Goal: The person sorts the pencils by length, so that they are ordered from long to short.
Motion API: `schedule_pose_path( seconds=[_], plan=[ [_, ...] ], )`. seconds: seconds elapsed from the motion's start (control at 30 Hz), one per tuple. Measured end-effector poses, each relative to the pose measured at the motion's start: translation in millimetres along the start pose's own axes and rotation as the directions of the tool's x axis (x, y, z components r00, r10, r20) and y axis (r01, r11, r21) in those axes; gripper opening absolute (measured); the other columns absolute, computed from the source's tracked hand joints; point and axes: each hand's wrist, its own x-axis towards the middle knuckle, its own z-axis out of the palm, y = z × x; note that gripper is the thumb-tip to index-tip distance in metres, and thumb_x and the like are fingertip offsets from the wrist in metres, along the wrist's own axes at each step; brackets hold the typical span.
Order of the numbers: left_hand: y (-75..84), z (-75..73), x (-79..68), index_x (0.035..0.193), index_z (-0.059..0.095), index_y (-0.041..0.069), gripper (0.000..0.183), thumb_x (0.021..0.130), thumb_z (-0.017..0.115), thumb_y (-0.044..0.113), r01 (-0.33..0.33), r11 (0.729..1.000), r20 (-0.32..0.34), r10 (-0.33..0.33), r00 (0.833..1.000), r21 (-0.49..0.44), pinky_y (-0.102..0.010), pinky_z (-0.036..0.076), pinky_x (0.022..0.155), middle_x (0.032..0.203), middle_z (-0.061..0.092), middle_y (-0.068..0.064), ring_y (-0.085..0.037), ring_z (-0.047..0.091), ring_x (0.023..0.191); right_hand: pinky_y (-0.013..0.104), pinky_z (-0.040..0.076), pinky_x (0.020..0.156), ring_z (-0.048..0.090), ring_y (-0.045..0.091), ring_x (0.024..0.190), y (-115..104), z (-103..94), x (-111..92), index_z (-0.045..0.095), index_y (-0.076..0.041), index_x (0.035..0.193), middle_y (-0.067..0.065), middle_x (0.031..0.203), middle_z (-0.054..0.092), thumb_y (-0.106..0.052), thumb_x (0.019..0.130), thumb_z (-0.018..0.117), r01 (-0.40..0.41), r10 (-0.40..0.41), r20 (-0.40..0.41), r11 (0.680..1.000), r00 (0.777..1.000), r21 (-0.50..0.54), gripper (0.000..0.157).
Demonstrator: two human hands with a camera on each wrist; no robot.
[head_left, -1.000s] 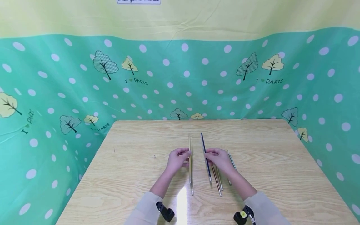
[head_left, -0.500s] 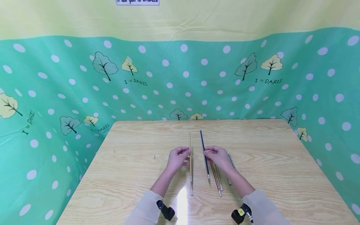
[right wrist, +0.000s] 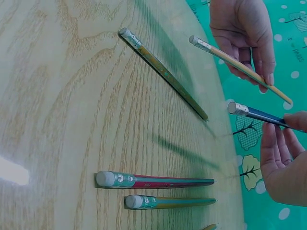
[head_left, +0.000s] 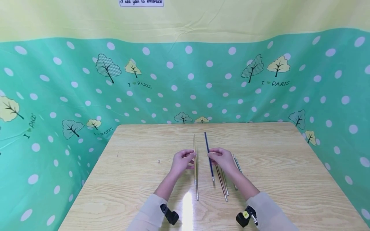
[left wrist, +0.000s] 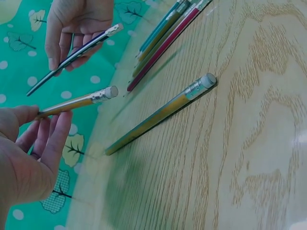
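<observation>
One yellow pencil is pinched between the left hand's thumb and fingers, aimed at twelve o'clock; at its three o'clock, apart, a blue pencil, aimed nearer eleven, is pinched by the right hand.

- pale wooden table, lower centre of the head view
- green dotted backdrop with printed trees, across the middle and both sides
- yellow band along the top
- lettered label, top edge, left of centre
</observation>
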Motion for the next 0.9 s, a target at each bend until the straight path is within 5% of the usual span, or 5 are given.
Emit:
schedule_pose_path(
  seconds=[0.17,0.67,0.9],
  plan=[
    [2.4,-2.4,-0.7,0.119,0.058,-0.001,0.041,0.087,0.066,0.023,-0.009,1.0,0.001,0.009,1.0,0.004,-0.042,0.059,0.073,0.098,0.063,-0.011,-0.015,0.063,0.074,0.035,0.059,0.073,0.06,0.011,0.067,-1.9,1.3,1.9,0.063,-0.004,0.112,0.006,0.086,0.065,-0.014,0.086,0.065,-0.001,0.001,-0.001,1.0,1.0,0.006,0.028],
    [1.6,-12.6,3.3,0.116,0.06,0.0,0.04,0.086,0.066,0.027,-0.049,0.999,-0.007,0.049,0.999,0.012,-0.035,0.06,0.067,0.095,0.064,-0.009,-0.017,0.064,0.075,0.032,0.059,0.071,0.061,0.011,0.067,-2.0,7.1,2.7,0.062,-0.001,0.112,0.013,0.091,0.067,-0.012,0.086,0.065,0.016,-0.017,0.013,0.999,1.0,0.041,0.028],
    [1.6,-17.5,4.5,0.119,0.059,0.001,0.04,0.087,0.066,0.025,-0.01,1.0,-0.033,0.011,0.999,0.013,-0.038,0.06,0.072,0.103,0.063,-0.014,-0.018,0.063,0.078,0.031,0.058,0.07,0.061,0.012,0.065,-0.4,8.6,3.0,0.063,-0.001,0.111,0.006,0.084,0.066,-0.012,0.085,0.066,0.004,-0.004,0.005,0.999,1.0,0.042,0.028]
  ],
)
